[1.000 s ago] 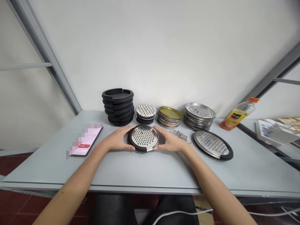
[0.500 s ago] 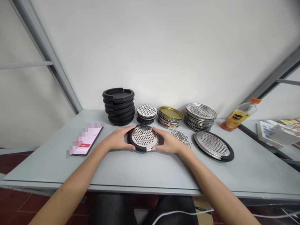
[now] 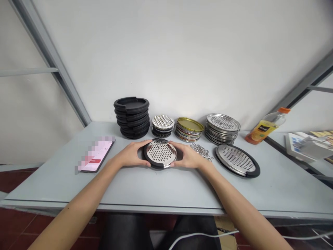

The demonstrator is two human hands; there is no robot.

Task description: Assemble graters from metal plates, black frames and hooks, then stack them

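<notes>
Left hand (image 3: pixel 132 153): on the left side of the round grater (image 3: pixel 160 152).
Right hand (image 3: pixel 187 156): on the right side of the same grater.
Fingers (image 3: pixel 148 142): both hands curl closed and grip the grater's black rim.
Grater spot: on the desk (image 3: pixel 156 187), between the hands, just in front of the stacks.
Behind it: black rings (image 3: pixel 132 118), small steel discs (image 3: pixel 163 122), gold lids (image 3: pixel 189 125) and steel plates (image 3: pixel 222 124), all in stacks.
To the right: small metal rings (image 3: pixel 201 152) in a pile, then a big oval grater (image 3: pixel 236 160).
To the left: a phone (image 3: pixel 96 155).
Far right: an orange-capped bottle (image 3: pixel 265 127).
</notes>
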